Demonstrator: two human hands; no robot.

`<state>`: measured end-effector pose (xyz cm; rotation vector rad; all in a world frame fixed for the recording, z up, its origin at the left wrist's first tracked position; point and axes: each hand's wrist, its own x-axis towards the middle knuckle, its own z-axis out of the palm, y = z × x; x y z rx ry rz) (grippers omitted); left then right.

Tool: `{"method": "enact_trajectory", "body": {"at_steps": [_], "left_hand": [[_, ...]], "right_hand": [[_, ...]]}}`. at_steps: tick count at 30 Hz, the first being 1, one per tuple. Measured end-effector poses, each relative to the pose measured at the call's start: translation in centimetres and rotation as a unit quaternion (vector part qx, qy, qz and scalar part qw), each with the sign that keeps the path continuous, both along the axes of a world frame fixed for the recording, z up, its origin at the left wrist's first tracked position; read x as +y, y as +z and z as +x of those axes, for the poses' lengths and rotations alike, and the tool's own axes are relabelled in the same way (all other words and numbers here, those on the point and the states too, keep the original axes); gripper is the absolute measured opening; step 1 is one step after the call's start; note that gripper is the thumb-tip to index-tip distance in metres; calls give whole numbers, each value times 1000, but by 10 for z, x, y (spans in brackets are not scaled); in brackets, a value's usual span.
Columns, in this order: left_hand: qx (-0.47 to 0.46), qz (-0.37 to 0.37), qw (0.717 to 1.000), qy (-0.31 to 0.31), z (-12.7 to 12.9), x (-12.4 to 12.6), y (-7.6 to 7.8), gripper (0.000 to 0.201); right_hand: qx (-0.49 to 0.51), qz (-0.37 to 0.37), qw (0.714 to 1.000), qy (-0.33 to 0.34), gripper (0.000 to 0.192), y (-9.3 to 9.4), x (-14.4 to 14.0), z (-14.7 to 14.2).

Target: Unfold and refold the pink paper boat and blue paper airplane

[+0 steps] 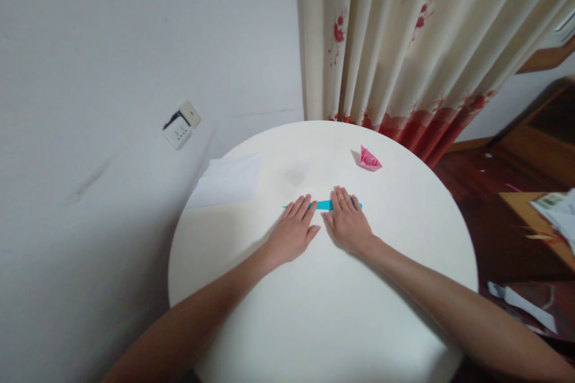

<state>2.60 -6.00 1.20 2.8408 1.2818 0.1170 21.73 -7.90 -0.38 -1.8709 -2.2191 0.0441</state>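
A narrow strip of folded blue paper [323, 205] lies flat across the white round table [309, 323], its left end tapering to a point. My left hand [294, 227] rests palm down with fingers stretched over the strip's left part. Over its right part my right hand [348, 221] also lies flat, fingers extended. Between the two hands a short piece of blue shows, and the tips stick out at either side. The rest of the paper is hidden under my fingers. Beyond my right hand stands a small pink paper boat [369, 160].
White paper sheets [227, 179] lie at the table's left edge, by the wall with a power socket [178, 132]. A cream and red curtain [381, 42] hangs behind the table. To the right, a low wooden surface [534, 224] holds papers.
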Motion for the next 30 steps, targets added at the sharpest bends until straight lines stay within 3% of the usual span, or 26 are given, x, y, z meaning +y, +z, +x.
{"method": "enact_trajectory", "body": {"at_steps": [3, 5, 8, 13, 20, 30], "left_hand": [[-3, 6, 1000, -2, -1, 0, -1, 60], [-5, 11, 1000, -3, -1, 0, -2, 60], [-6, 18, 1000, -3, 0, -1, -2, 59], [-6, 27, 1000, 1, 2, -1, -1, 57], [4, 30, 999, 12, 2, -2, -1, 59], [65, 22, 994, 86, -6, -7, 8, 74]], "right_hand": [[3, 10, 998, -63, 72, -4, 1, 1], [10, 30, 997, -64, 72, -4, 0, 1], [26, 54, 998, -5, 64, -2, 0, -3], [28, 22, 992, 123, 56, 2, 0, -9], [19, 4, 992, 121, 57, 7, -1, -9], [15, 17, 992, 123, 58, 5, -1, -8]]}}
